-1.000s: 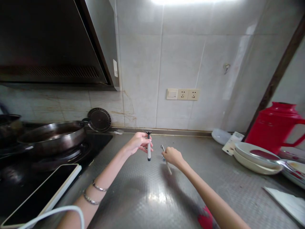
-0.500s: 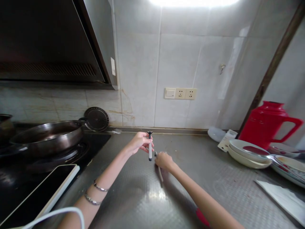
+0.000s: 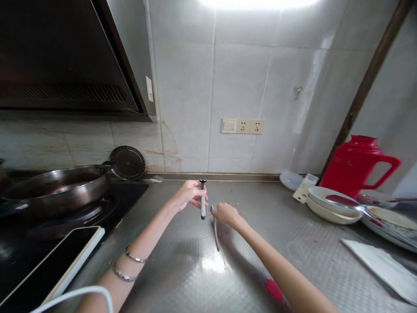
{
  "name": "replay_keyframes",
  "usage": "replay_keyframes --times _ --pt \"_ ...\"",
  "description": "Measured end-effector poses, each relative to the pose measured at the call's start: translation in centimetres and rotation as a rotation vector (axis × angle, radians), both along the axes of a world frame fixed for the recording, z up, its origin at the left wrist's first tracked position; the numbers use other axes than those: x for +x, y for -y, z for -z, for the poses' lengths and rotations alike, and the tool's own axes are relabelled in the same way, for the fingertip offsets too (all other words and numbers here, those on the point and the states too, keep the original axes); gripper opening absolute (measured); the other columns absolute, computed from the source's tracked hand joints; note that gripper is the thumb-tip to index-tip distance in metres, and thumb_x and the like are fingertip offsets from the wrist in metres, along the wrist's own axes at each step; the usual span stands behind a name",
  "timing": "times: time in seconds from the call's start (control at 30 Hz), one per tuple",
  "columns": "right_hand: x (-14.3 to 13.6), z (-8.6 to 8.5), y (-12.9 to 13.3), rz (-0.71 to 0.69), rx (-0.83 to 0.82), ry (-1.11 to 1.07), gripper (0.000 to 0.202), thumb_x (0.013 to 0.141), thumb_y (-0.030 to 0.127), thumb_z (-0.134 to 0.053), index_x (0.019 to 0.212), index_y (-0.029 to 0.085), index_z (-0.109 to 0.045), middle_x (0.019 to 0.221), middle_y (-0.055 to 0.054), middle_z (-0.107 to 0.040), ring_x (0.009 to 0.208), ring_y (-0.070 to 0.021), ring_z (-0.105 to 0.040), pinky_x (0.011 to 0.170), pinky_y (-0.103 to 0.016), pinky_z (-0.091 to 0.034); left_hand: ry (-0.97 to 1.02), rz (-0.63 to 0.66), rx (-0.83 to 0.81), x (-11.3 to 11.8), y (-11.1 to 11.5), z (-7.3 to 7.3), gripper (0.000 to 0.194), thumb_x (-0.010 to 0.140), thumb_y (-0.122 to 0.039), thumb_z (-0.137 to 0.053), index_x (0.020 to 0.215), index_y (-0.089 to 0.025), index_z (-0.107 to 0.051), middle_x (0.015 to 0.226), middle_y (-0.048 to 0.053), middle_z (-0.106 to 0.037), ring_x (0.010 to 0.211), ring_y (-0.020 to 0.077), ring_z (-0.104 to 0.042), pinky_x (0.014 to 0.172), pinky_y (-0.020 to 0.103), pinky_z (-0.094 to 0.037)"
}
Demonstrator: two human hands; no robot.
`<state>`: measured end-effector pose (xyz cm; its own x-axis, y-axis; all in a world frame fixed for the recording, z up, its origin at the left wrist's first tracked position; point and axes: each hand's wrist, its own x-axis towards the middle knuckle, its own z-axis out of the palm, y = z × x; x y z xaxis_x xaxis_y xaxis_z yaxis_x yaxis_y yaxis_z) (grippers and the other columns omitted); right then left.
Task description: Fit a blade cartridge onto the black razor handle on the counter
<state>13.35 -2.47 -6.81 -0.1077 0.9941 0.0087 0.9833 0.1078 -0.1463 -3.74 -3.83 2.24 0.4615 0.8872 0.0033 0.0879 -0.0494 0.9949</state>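
In the head view my left hand [image 3: 190,194] is closed around a slim white stick with a black forked head and a black lower tip [image 3: 203,204]. The stick is upright above the steel counter, and its exact kind is unclear. Just right of it, my right hand [image 3: 227,214] has its fingers pinched at the upper end of a thin, curved greyish strip [image 3: 216,234]. A small shiny dark piece shows at the fingertips. The strip's lower end points toward me; whether it touches the counter I cannot tell.
Left are a hob with a steel pan [image 3: 58,189] and a phone-like slab [image 3: 65,265] with a white cable [image 3: 87,289]. A round dark disc [image 3: 127,163] leans on the wall. Right stand a red thermos jug [image 3: 355,167], stacked bowls [image 3: 335,213] and white paper [image 3: 381,267].
The view has shifted slightly. My right hand sits a little farther from the strip's body, so more of the strip shows. My left hand still holds the white stick upright.
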Motion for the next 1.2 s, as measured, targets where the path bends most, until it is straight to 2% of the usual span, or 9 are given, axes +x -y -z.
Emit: replay_keyframes --times 0.07,0.2,0.33,0.53,0.7,0.8,1.2 --pt "1.7 -0.8 -0.7 -0.012 0.020 -0.003 0.035 0.079 0.036 -0.044 0.090 0.014 -0.068 0.092 -0.018 -0.068 0.085 -0.0283 -0.064 0.065 -0.032 -0.046 -0.008 -0.004 -0.002 0.0 -0.1 0.1 0.024 0.066 -0.026 -0.063 0.082 -0.013 -0.050 0.066 0.007 -0.064 0.056 0.0225 -0.065 0.045 0.029 -0.050" --pt "5.5 -2.0 -1.8 -0.098 0.040 -0.024 0.022 0.073 0.027 -0.052 0.084 0.019 -0.069 0.086 -0.010 -0.069 0.080 -0.0206 -0.063 0.063 -0.024 -0.042 -0.029 -0.011 0.017 0.1 -0.2 0.2 0.026 0.065 -0.027 -0.064 0.081 -0.013 -0.050 0.066 0.007 -0.064 0.056 0.0222 -0.065 0.045 0.028 -0.049" --pt "7.6 -1.7 -2.3 -0.201 0.057 -0.066 0.020 0.074 0.024 -0.051 0.084 0.022 -0.069 0.082 -0.004 -0.068 0.075 -0.0154 -0.061 0.059 -0.021 -0.038 -0.041 -0.007 0.056 0.1 -0.3 0.4 0.029 0.064 -0.029 -0.066 0.082 -0.014 -0.049 0.067 0.006 -0.064 0.057 0.0213 -0.065 0.046 0.028 -0.050" --pt "7.6 -0.3 -2.7 -0.316 0.077 -0.138 0.020 0.077 0.026 -0.052 0.087 0.022 -0.070 0.087 -0.003 -0.066 0.077 -0.0140 -0.060 0.064 -0.020 -0.040 -0.072 0.004 0.101 0.6 -0.8 1.6 0.030 0.064 -0.030 -0.067 0.083 -0.015 -0.050 0.069 0.006 -0.064 0.059 0.0198 -0.065 0.046 0.026 -0.049" --pt "7.6 0.1 -2.9 -0.355 0.117 -0.185 0.021 0.079 0.027 -0.052 0.091 0.023 -0.069 0.101 -0.004 -0.063 0.079 -0.0128 -0.059 0.069 -0.020 -0.041 -0.060 -0.005 0.156 1.6 -1.2 3.0 0.031 0.064 -0.031 -0.068 0.084 -0.014 -0.051 0.070 0.007 -0.064 0.063 0.0191 -0.065 0.049 0.025 -0.049" --pt "7.6 0.3 -2.8 -0.377 0.118 -0.195 0.022 0.079 0.026 -0.051 0.091 0.022 -0.069 0.101 -0.004 -0.064 0.080 -0.0132 -0.060 0.072 -0.021 -0.042 -0.049 0.020 0.176 1.9 -1.3 3.5 0.031 0.065 -0.031 -0.068 0.085 -0.014 -0.052 0.072 0.007 -0.065 0.066 0.0192 -0.065 0.052 0.025 -0.049" --pt "7.0 1.1 -2.6 -0.376 0.082 -0.129 0.025 0.079 0.023 -0.048 0.090 0.022 -0.070 0.091 -0.004 -0.068 0.080 -0.0147 -0.060 0.070 -0.020 -0.041 -0.052 0.053 0.202 1.9 -1.2 3.7 0.026 0.068 -0.027 -0.065 0.087 -0.013 -0.053 0.073 0.008 -0.065 0.067 0.0190 -0.065 0.053 0.025 -0.050"
